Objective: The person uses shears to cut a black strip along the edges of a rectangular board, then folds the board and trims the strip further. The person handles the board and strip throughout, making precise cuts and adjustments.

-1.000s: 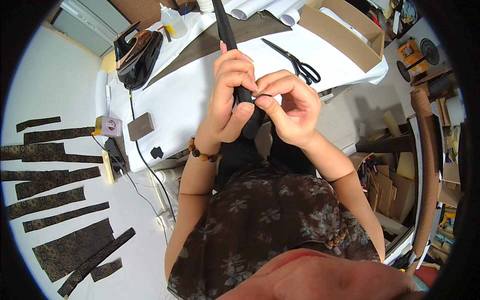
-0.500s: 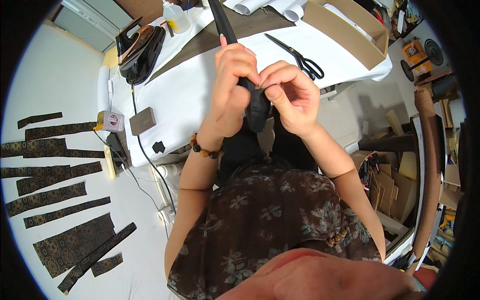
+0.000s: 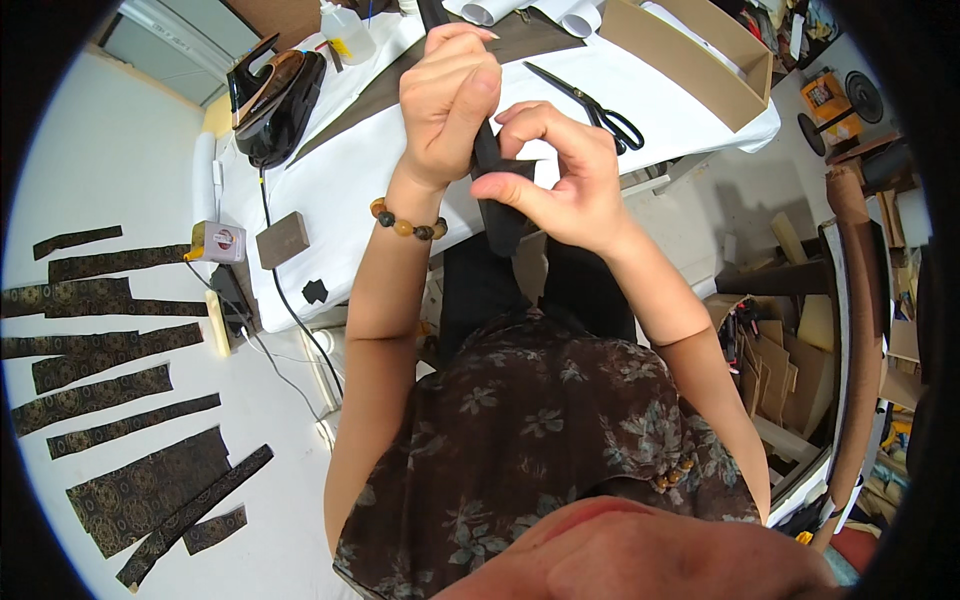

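A long black fabric strip (image 3: 503,228) runs from the far edge of the table toward me, its near end hanging over my lap. My left hand (image 3: 445,115) is closed around its upper part, knuckles up. Lower down, my right hand (image 3: 575,175) has thumb and forefinger spread apart beside the strip. The right thumb lies against the fabric, where a small dark fold stands up. What the other right fingers touch is hidden. Beyond my right hand, black-handled scissors (image 3: 598,112) lie on the white-covered table (image 3: 385,170).
At the table's left stand an iron (image 3: 278,110) with its cord, a clear bottle (image 3: 347,35) and a grey block (image 3: 283,242). A long cardboard box (image 3: 690,60) sits at the right. Patterned dark fabric pieces (image 3: 150,490) lie at far left; boards and rolls crowd the right.
My left hand has slid up and away along the strip. My right thumb and forefinger, pinched together at the fabric before, have parted.
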A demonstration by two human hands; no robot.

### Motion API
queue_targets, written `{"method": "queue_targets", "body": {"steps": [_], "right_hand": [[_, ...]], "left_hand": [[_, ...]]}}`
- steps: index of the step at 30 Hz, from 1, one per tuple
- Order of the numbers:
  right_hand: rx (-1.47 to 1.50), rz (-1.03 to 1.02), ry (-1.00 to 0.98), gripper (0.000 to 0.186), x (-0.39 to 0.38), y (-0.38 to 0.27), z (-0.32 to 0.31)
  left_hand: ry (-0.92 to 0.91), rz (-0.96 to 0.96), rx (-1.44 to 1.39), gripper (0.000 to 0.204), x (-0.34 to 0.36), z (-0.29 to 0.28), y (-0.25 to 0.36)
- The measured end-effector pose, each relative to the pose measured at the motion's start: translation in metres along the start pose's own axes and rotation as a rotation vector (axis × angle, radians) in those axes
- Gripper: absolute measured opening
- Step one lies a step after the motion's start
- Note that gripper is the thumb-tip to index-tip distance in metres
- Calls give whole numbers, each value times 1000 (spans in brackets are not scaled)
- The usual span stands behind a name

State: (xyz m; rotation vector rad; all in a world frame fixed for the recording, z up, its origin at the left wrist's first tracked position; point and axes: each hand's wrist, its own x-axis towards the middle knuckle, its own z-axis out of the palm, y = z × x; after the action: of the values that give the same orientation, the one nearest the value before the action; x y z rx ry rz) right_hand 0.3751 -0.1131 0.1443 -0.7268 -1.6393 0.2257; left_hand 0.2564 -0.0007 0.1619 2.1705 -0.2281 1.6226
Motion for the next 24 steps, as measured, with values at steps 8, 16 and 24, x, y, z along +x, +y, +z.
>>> {"method": "queue_targets", "body": {"steps": [8,16,24], "right_hand": [[52,9,-34,26,3,-1,-9],[85,115,-145,26,2,-2,-12],[67,83,-133,35,-10,6,-5]], "left_hand": [[-25,-7,-6,37,4,4,0],[22,-1,20,36,2,5,4],[30,-37,13,36,2,3,4]]}}
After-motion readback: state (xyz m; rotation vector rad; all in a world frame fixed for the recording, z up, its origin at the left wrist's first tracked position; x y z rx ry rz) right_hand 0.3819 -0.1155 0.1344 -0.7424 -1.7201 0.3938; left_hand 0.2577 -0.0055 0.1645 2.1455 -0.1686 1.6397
